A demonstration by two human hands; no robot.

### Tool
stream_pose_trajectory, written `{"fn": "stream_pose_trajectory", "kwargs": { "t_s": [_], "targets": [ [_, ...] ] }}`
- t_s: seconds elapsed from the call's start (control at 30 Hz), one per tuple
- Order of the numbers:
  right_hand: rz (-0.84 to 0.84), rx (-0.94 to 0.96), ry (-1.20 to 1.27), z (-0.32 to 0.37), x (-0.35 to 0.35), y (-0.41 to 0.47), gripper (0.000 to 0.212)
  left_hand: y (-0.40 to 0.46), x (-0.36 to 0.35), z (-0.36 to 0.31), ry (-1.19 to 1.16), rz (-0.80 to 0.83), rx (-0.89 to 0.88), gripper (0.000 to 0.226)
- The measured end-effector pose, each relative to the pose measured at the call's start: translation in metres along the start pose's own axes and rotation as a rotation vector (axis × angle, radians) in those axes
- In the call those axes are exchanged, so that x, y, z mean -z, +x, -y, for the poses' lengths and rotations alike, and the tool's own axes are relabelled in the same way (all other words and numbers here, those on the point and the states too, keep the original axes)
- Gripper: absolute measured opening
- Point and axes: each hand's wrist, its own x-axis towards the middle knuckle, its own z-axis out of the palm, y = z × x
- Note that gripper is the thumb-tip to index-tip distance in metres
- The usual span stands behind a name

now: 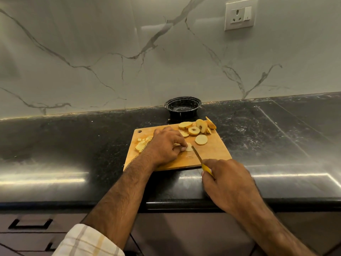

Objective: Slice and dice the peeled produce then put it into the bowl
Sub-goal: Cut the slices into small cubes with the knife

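Note:
A wooden cutting board (212, 152) lies on the black counter. My left hand (166, 145) pinches a pale slice (189, 147) down on the board's middle. My right hand (227, 182) grips a yellow-handled knife (197, 155), whose blade tip meets that slice. Several round yellow slices (197, 129) are piled at the board's far right corner. Diced pieces (142, 144) lie at the board's left edge, partly hidden by my left hand. A black bowl (182, 106) stands behind the board against the wall; it looks empty.
The black counter (73, 145) stretches left and right of the board. A marble backsplash rises behind, with a wall socket (240, 14) at upper right. Drawer fronts (33, 224) sit below the counter edge.

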Motion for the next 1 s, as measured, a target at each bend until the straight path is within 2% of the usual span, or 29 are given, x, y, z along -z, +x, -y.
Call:
{"fn": "stream_pose_trajectory", "kwargs": {
  "t_s": [0.1,0.53,0.83,1.0],
  "targets": [
    [-0.032,0.012,0.045,0.004,-0.007,0.007,0.042,0.001,-0.001,0.003,-0.017,-0.003,-0.003,0.016],
    [0.138,0.016,-0.085,0.019,-0.024,0.052,0.037,0.005,-0.004,0.005,0.002,-0.031,-0.006,0.015],
    [0.209,-0.004,-0.075,0.011,-0.013,0.032,0.033,0.005,-0.001,0.001,0.063,-0.029,0.022,0.018],
    [0.164,-0.024,-0.028,0.004,-0.001,0.014,0.037,0.001,0.002,0.0,0.004,-0.032,0.061,0.018]
  ]
}}
